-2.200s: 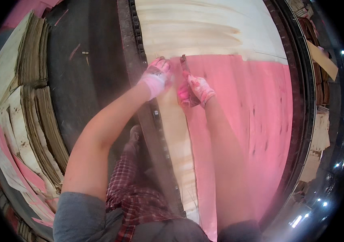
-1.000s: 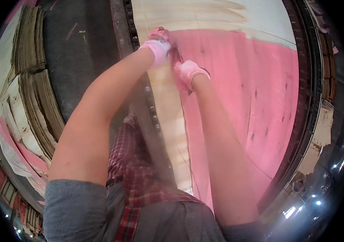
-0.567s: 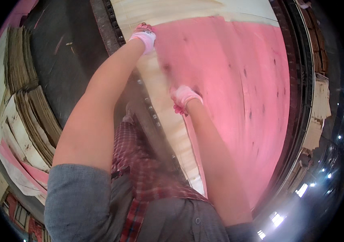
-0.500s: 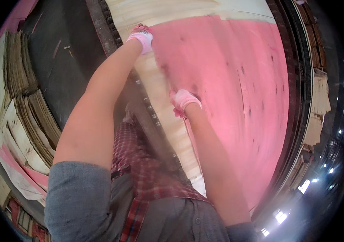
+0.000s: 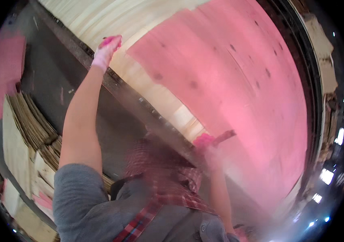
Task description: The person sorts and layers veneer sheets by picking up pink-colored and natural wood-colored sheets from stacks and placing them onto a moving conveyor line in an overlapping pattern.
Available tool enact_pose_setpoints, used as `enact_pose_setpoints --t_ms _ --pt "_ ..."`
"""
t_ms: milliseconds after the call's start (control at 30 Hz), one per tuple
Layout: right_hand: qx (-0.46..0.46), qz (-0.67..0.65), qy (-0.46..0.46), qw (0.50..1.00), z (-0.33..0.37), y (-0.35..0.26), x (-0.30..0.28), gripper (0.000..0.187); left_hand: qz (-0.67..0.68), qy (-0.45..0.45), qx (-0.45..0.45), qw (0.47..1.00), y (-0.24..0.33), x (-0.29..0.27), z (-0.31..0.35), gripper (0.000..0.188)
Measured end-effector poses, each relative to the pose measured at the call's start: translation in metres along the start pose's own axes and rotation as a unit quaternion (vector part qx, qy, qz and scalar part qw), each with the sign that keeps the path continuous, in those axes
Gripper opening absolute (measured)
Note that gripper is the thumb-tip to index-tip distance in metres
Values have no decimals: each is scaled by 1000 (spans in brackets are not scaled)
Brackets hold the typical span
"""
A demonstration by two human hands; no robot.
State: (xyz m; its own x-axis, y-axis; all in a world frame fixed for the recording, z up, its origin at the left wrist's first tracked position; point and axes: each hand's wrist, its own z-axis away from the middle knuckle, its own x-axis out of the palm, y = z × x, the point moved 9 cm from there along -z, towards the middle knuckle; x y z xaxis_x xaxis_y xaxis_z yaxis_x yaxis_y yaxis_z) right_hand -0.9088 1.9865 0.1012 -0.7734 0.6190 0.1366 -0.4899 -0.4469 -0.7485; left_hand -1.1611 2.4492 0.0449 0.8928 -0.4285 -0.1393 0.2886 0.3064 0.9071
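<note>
My left hand, in a white and pink glove, is closed in a fist over the edge of the pale wood veneer. Whatever its fingers may hold is hidden. Lower down, near the front edge of the pink veneer sheet, my right hand wears a similar glove and is blurred by motion. A short dark flat strip sticks out of its fist to the right; its kind cannot be made out. The pink sheet has dark knots and lies on top of the pale veneer.
A dark metal rail runs along the near side of the veneer. Stacks of thin veneer sheets stand at the left, with a pink sheet beyond. Another dark rail borders the right side, with more stacked sheets behind it.
The view has turned, so the sheet lies more slanted. My left hand has left the pink sheet's corner for the pale veneer; my right hand has come nearer my body, the dark strip now showing.
</note>
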Motion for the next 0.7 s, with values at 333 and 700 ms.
enact_pose_setpoints --t_ms 333,700 --pt "-209 -218 -140 943 52 -59 116 42 126 -516 -126 838 39 231 320 37" --pt "-254 -274 8 928 112 -18 173 39 -167 -515 -22 841 14 111 368 38"
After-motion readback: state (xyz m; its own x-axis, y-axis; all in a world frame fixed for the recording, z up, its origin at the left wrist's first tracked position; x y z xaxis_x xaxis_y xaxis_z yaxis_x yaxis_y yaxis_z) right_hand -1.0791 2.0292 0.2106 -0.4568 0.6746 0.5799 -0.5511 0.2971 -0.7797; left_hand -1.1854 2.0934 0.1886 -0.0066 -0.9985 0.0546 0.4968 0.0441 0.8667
